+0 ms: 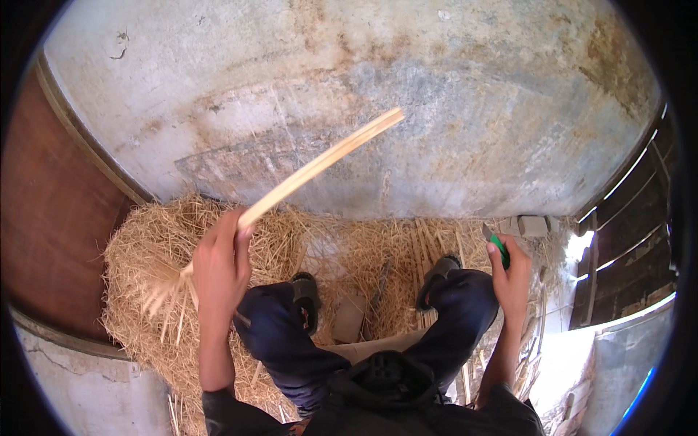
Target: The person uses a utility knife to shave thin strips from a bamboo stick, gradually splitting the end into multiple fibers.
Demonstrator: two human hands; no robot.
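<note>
Black shirt point(385, 421) closest; I see the left hand point(220, 265) pinching a wooden strip point(320, 166) above straw point(149, 232), slivers point(167, 296) fanned below, upper length seemingly unsplit; the right hand point(513, 275) grips a green-handled knife point(501, 251).

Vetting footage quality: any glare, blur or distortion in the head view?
Head view: glare blows out floor at right and gaps in the slatted wall; lower ends of the pale strips beside the left hand look blurred; fisheye bends edges of the brown panel, corners go black.
</note>
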